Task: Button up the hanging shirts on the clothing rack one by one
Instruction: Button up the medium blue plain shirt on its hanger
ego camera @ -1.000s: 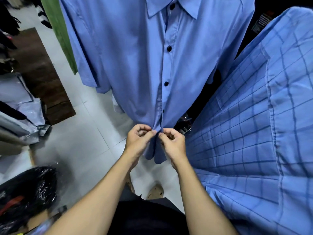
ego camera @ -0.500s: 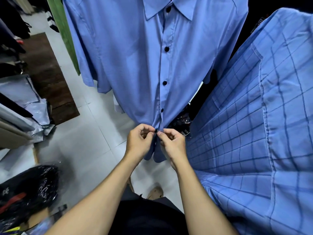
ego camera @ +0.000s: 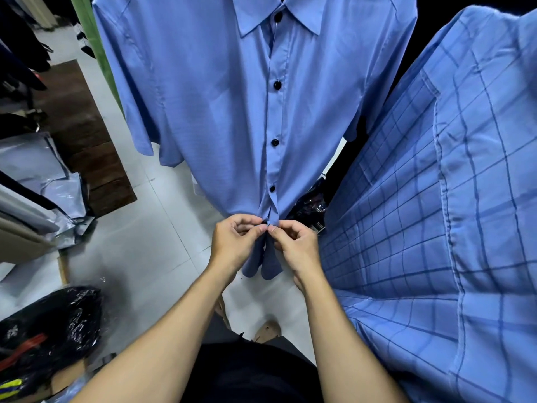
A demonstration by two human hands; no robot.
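A plain blue short-sleeved shirt [ego camera: 220, 106] hangs in front of me, its placket closed by several black buttons [ego camera: 277, 84] down to near the hem. At the lowest button, my left hand [ego camera: 235, 242] pinches the left edge of the placket. My right hand [ego camera: 293, 245] pinches the right edge, thumbs almost touching at the button. The button itself is mostly hidden by my fingertips. Below my hands the two shirt tails hang loose.
A light blue checked shirt [ego camera: 436, 213] hangs close on the right. A green garment [ego camera: 96, 48] hangs behind on the left. Black plastic bags [ego camera: 43, 330] lie on the tiled floor at lower left, grey packages [ego camera: 37, 170] and a dark wooden board [ego camera: 84, 135] further left.
Both hands stay at the lowest button, fingers working slightly closer together. The view has shifted a little, so the shirt sits more to the right.
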